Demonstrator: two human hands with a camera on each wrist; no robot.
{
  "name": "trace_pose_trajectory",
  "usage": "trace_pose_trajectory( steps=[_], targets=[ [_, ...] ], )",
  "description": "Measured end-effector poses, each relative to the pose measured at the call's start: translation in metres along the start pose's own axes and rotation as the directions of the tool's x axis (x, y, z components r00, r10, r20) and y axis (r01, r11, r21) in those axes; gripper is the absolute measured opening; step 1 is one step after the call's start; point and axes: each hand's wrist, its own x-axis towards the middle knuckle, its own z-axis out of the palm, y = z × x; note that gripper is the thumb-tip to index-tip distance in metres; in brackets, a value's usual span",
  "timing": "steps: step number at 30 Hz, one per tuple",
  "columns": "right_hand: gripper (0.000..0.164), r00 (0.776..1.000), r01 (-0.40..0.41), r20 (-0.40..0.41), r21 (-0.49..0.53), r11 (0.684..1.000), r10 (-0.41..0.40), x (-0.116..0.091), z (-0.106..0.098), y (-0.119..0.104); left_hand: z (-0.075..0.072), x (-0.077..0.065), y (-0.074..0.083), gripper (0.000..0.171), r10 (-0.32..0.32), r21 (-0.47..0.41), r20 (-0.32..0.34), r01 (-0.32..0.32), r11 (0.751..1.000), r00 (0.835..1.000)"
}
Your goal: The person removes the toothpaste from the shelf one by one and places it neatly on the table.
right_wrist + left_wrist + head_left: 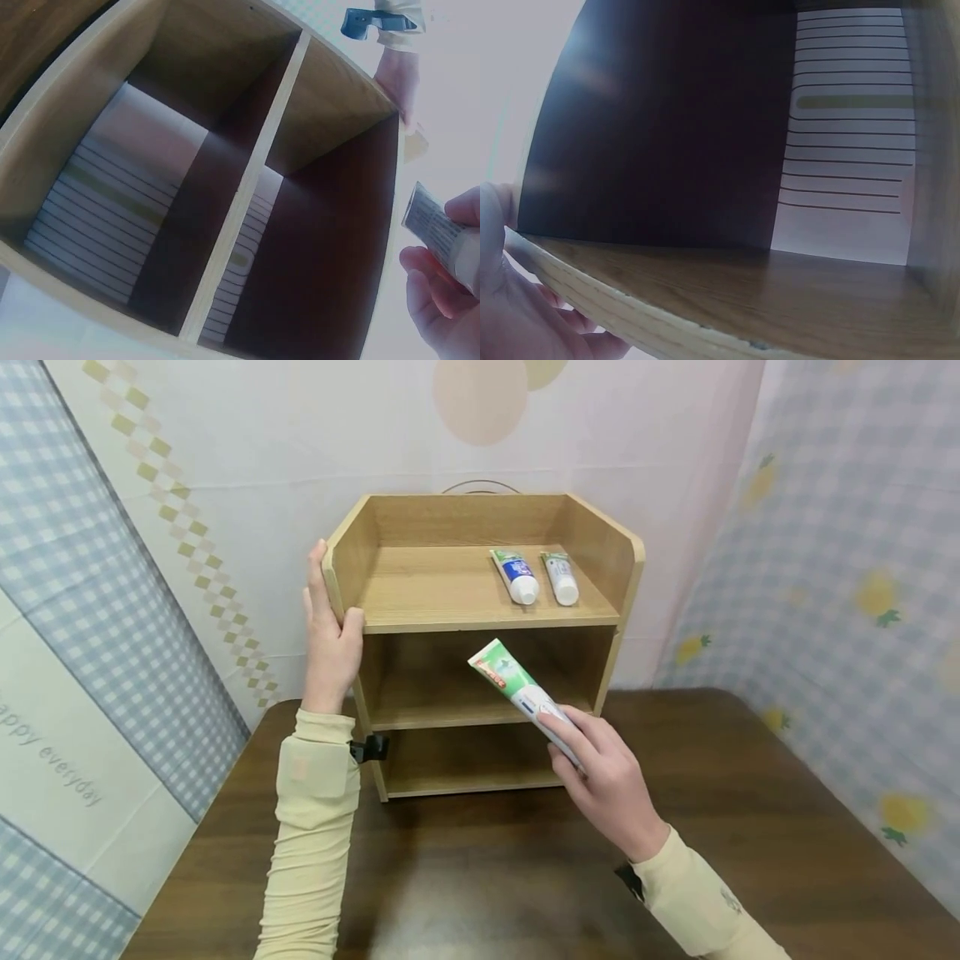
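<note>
A green-and-white tube [525, 697] is being held before the lower openings of a wooden shelf unit [491, 627], pinched between the thumb and fingers of the right hand [603, 772]. Its long axis is being slanted: from the grip, the flat crimped end is being pointed forward and leftward, toward the shelf unit, while the opposite end is being hidden by the hand. On the top board, a blue-labelled tube [516, 575] and a white tube [561, 578] are being supported side by side, their crimped ends being directed rearward; of the two hands, the right is being held nearer to them. The left side panel is being gripped by the left hand [333, 647], its thumb being set at the front edge.
</note>
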Motion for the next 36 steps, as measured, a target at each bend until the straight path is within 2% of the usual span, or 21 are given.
trace_pose_trajectory(
  steps=[7, 19, 27, 36],
  targets=[
    [0.032, 1.0, 0.008, 0.0, -0.012, 1.0, -0.008, -0.005, -0.014, -0.002, -0.001, 0.0, 0.002, 0.083, 0.011, 0.013, 0.005, -0.011, 1.0, 1.0],
    [0.038, 0.993, -0.114, -0.031, 0.005, 0.993, 0.115, -0.02, -0.028, 0.011, -0.001, -0.001, -0.002, 0.082, 0.011, 0.043, -0.011, -0.01, 0.999, 1.0],
    [0.041, 0.987, -0.159, -0.037, 0.014, 0.987, 0.159, -0.03, -0.036, 0.022, -0.001, -0.001, -0.003, 0.081, 0.016, 0.029, -0.02, -0.016, 0.999, 1.0],
    [0.037, 0.977, -0.209, -0.044, -0.014, 0.978, 0.209, -0.041, -0.051, 0.028, -0.002, -0.001, -0.003, 0.082, 0.024, 0.029, -0.022, -0.023, 0.999, 0.999]
  ],
)
